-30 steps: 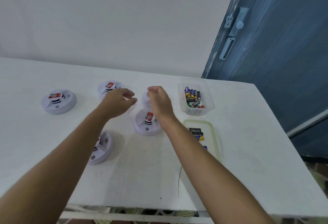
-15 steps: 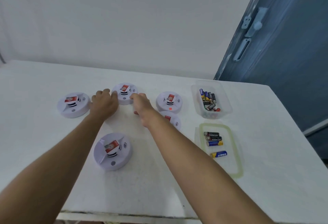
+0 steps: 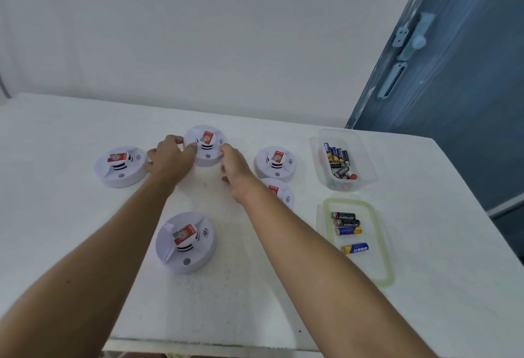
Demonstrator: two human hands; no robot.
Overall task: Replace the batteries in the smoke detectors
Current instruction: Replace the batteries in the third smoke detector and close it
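Light: bright, soft and even, with a cool bluish cast.
Shadows: faint under the smoke detectors [image 3: 185, 244] on the table [image 3: 71, 230].
Focus: slightly soft; door [image 3: 467, 130] smeared.
Edges: wide-angle bowing.

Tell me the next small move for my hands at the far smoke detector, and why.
Probably close the right hand on the rim of the far smoke detector, so both hands can lift and flip it. The left hand pinches its left rim, the right only touches its right edge, and it lies face up with no battery door showing.
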